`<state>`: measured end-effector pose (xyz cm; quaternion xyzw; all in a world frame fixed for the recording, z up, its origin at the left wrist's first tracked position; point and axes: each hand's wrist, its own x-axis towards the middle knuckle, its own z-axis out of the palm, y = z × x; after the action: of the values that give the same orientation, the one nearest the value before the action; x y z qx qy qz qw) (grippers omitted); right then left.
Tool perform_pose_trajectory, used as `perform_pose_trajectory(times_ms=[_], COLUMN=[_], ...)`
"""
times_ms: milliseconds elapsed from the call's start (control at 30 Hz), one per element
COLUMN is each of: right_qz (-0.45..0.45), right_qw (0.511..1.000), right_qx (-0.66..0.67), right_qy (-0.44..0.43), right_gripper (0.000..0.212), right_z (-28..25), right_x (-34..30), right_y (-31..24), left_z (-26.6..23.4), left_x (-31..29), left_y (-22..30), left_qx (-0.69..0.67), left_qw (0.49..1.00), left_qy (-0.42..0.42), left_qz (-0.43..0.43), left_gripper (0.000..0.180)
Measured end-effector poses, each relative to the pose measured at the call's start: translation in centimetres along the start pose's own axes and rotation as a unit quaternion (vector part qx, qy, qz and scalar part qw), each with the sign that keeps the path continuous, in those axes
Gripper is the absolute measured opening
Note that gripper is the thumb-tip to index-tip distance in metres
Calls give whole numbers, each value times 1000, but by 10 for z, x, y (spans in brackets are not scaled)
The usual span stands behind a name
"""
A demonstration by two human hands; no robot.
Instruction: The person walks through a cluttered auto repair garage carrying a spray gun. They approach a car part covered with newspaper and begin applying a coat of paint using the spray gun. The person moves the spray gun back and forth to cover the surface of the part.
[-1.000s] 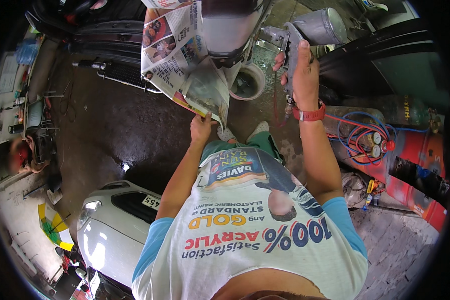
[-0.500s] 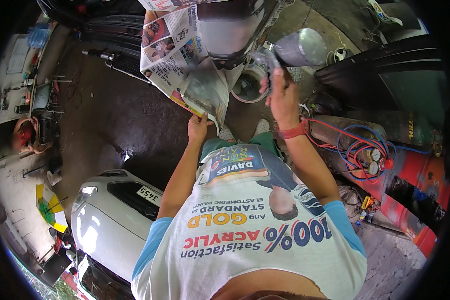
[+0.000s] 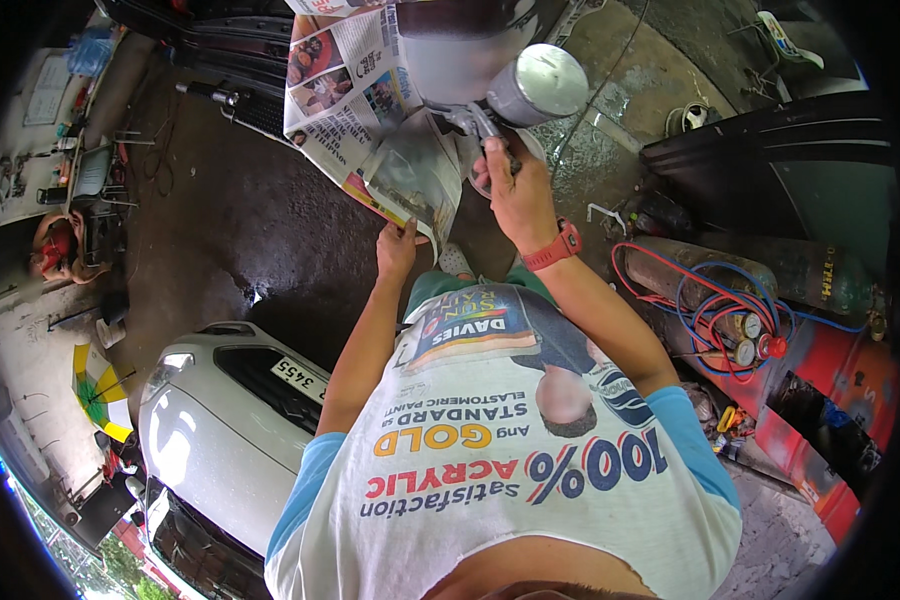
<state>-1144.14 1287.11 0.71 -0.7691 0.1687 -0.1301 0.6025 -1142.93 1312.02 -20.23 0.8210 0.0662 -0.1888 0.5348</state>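
2 full grips: right grip holds spray gun, grey panel ahead; left grip pinches newspaper, already hung; panel progress unclear.

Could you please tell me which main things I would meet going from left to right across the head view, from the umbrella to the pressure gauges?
Umbrella → white car → newspaper → spray gun → pressure gauges.

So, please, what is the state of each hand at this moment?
Left hand: closed, holding the lower edge of the newspaper.
Right hand: closed around the handle of the spray gun.
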Motion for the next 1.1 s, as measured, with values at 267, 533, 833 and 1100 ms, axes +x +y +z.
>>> perform_pose_trajectory(times_ms=[267, 533, 833, 1100], right_qz=[7, -1, -118, -195], right_qw=[996, 996, 981, 954], right_qx=[-32, -74, -155, -220], right_qy=[84, 56, 20, 57], right_gripper=[46, 41, 41, 47], right_z=[-38, -8, 30, 48], right_x=[-24, -30, -14, -4], right_y=[14, 9, -43, -71], left_z=[3, -3, -14, -25], left_x=[4, 6, 0, -2], left_y=[-7, -2, 18, 21], left_qx=[-4, 31, -29, 70], left_qw=[1000, 999, 998, 996], left_qy=[0, -21, -52, -63], left_qz=[-12, -22, -10, 8], left_gripper=[35, 38, 34, 36])
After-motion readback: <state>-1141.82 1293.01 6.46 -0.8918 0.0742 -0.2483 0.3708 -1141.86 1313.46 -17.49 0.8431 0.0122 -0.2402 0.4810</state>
